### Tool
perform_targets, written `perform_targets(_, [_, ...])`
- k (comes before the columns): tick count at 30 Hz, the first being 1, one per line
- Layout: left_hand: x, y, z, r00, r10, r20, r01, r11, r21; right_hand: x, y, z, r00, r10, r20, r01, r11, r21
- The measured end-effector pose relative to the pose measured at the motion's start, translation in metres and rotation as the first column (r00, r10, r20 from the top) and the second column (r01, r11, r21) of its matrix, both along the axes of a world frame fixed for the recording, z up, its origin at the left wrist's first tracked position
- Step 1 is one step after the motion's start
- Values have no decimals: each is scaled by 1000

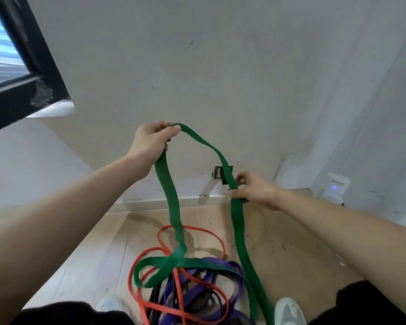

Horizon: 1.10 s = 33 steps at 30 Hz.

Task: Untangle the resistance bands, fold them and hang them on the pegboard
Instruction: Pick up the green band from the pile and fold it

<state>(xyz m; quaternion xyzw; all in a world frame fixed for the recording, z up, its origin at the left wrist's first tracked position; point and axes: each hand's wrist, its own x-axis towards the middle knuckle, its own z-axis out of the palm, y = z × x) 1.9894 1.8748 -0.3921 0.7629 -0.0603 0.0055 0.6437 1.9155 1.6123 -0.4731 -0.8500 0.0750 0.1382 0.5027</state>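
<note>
Above the floor (291,242), holding up the green band (237,219): left hand (150,141) curled round its top bend, right hand (256,188) pinching one strand lower; trailing down into the red band (136,261), purple band (234,266) and black band (157,294); probably light, limp, stretchy; best grasped on free flat lengths.

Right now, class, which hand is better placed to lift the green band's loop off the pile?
Probably the left hand: it grips the green band highest, and the strand below it leads to that loop.
</note>
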Motion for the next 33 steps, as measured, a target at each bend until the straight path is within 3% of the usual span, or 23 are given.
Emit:
perform_targets(3, [8,14,-17,994,52,-93,-35,985,167,4,-10,17,1000,-1,-4,2,980,198])
perform_targets(6, [5,24,-38,967,-51,-250,139,927,348,4,-18,36,998,-54,26,43,948,316])
perform_targets(8, [1,25,-49,930,-131,-345,272,875,400,2,-22,46,998,-65,12,57,941,333])
perform_targets(11, [0,23,-52,910,-177,-375,323,870,373,-1,-21,51,993,77,-88,-49,956,289])
perform_targets(13, [1,22,-49,905,-194,-378,328,885,330,-6,-17,50,971,204,-126,-179,967,184])
perform_targets(16, [0,19,-46,898,-227,-376,349,888,299,-13,-10,51,950,307,-55,-309,950,-51])
perform_targets(20, [-3,19,-47,889,-253,-381,381,870,312,-14,-3,67,917,382,111,-288,831,-476])
perform_targets(22, [-4,18,-47,886,-265,-380,392,866,311,-16,-4,78,911,371,182,-226,816,-532])
perform_targets(27, [-6,16,-48,871,-347,-348,460,825,329,-23,-8,103,922,238,306,-178,961,-209])
perform_targets(31, [-14,-1,-47,847,-424,-320,518,793,321,-24,-2,118,902,107,419,-135,990,37])
perform_targets(33, [-22,-14,-43,809,-496,-314,571,791,221,-25,3,122,885,71,461,-123,989,85])
